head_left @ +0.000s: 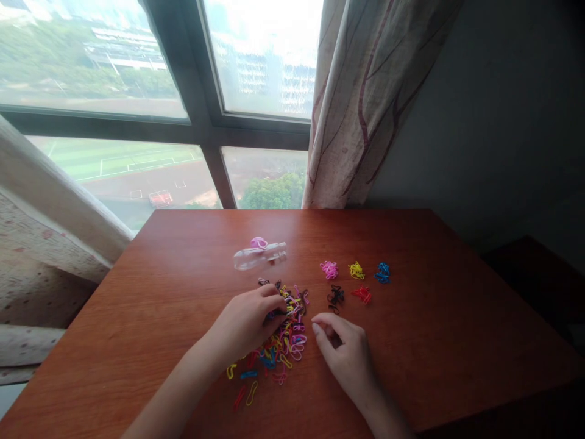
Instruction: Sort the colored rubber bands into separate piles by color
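A loose heap of small coloured rubber bands (286, 350) lies on the brown table. My left hand (249, 314) reaches over its upper part, fingers and thumb curled around some dark bands. Just right of the heap is my right hand (345, 344), its thumb and index fingertips close together; whatever may be between them is too small to make out. Beyond it sit sorted little piles: pink bands (329, 270), yellow bands (356, 271), blue bands (382, 273), black bands (336, 296) and red bands (362, 295).
A clear plastic bottle-shaped container (249, 260) lies on its side behind the heap, with a pink piece (258, 243) at it. The wooden table (439, 292) meets a window (210, 131) at the back, with curtains (356, 103) on both sides.
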`<state>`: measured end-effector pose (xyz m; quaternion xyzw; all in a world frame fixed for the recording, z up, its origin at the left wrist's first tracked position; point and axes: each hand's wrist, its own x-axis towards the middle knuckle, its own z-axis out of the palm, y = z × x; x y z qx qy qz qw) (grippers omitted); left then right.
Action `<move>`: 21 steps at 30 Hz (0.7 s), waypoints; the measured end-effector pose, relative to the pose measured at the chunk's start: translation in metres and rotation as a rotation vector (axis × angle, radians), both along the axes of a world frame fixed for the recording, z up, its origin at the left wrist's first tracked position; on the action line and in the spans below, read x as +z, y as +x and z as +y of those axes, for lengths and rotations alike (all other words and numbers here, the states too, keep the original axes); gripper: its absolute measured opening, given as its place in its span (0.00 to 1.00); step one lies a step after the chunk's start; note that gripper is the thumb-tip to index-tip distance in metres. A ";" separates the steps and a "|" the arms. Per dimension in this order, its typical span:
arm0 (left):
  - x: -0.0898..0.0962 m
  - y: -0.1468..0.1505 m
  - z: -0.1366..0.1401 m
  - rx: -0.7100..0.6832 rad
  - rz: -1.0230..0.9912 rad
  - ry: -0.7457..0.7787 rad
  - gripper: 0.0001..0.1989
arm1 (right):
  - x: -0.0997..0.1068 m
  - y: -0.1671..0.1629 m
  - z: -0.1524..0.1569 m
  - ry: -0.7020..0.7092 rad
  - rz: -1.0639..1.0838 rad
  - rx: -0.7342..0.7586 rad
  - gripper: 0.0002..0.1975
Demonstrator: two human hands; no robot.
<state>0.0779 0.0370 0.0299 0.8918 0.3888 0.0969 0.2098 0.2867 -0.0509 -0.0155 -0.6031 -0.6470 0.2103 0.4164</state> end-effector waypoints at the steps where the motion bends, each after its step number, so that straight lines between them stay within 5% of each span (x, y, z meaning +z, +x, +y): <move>1: 0.000 0.000 0.000 0.000 -0.016 -0.003 0.05 | 0.000 0.000 0.000 0.001 -0.002 0.001 0.08; 11: 0.011 0.003 0.009 0.037 -0.276 -0.069 0.08 | 0.000 -0.001 0.000 -0.019 0.001 0.012 0.08; 21: 0.014 0.086 0.046 -0.082 -0.229 -0.035 0.08 | -0.003 -0.002 0.002 0.019 0.002 0.017 0.08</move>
